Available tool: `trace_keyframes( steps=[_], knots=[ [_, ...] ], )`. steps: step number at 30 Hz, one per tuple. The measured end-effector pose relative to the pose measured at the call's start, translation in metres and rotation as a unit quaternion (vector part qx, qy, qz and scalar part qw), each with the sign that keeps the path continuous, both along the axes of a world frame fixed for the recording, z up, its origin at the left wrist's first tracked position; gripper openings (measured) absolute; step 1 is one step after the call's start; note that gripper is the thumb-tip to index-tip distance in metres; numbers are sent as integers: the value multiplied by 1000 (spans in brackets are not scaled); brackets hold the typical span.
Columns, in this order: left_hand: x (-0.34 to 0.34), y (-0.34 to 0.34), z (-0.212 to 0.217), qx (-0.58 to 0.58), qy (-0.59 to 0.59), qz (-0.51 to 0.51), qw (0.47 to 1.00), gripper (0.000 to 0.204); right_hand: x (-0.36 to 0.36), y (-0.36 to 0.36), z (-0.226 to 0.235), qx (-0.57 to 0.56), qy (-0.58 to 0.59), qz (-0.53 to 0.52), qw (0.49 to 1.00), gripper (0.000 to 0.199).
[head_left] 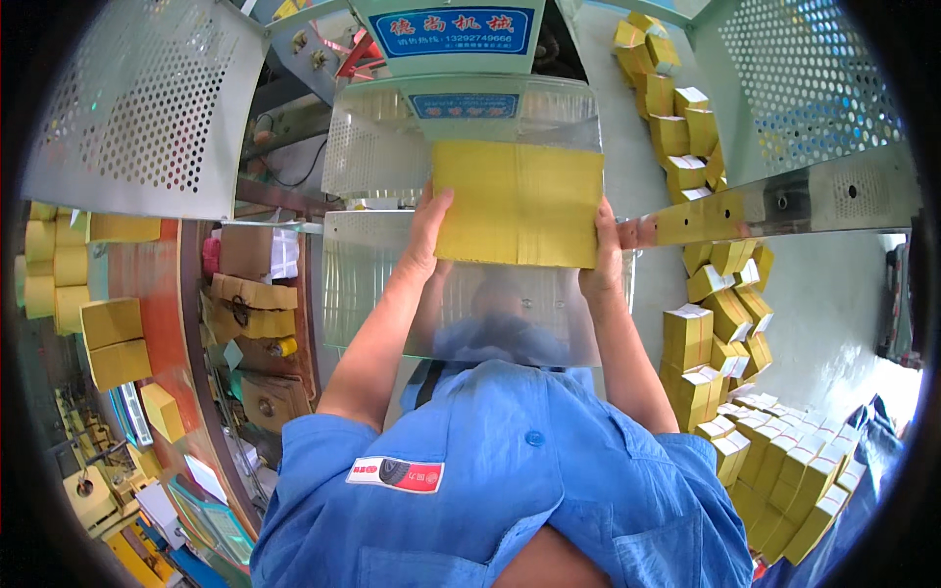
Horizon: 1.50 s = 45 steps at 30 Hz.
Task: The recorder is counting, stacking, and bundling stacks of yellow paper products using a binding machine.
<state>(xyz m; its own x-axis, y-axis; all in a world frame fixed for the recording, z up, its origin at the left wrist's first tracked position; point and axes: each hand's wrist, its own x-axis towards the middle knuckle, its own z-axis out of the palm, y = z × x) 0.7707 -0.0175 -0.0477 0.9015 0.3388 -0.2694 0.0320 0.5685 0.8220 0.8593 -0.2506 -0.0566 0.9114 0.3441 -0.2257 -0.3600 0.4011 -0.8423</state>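
A rectangular block of yellow paper (520,204) is held level in front of me, its broad face up. My left hand (428,231) grips its left end, the thumb lying against the edge. At the opposite end my right hand (604,253) presses on the side, closed around it. The fingers under the block are hidden. Below it lies a shiny metal plate (368,294) with a clear reflective sheet along its near side. Right behind the block stands a pale green machine (456,67) with a blue sign.
Perforated guards (147,108) and a metal bar (784,196) flank the machine. Many yellow paper blocks (799,456) are stacked on the floor at right. A red-brown table (167,294) at left bears more blocks, beside a shelf of cardboard and tools (257,314).
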Motion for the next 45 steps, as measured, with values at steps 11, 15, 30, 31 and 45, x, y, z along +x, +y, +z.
trace_keyframes(
  steps=[11, 15, 30, 31, 45],
  knots=[
    [-6, -1, -1, 59, 25, -48, 997, 68, 5, -6, -1, -12, -27, 21, 999, 61],
    [-7, -7, -1, 49, 29, -33, 998, 67, 5, -5, 4, -8, -35, 22, 999, 62],
    [2, -20, 1, 52, 43, -34, 997, 68, 7, -4, -38, -106, 9, -114, 988, 51],
    [3, -20, 0, 56, 44, -35, 997, 68, 8, -6, -39, -141, 0, -123, 982, 48],
    [13, -29, 6, 38, 62, -15, 997, 65, 5, -10, -33, -85, -37, -96, 991, 51]
  ],
)
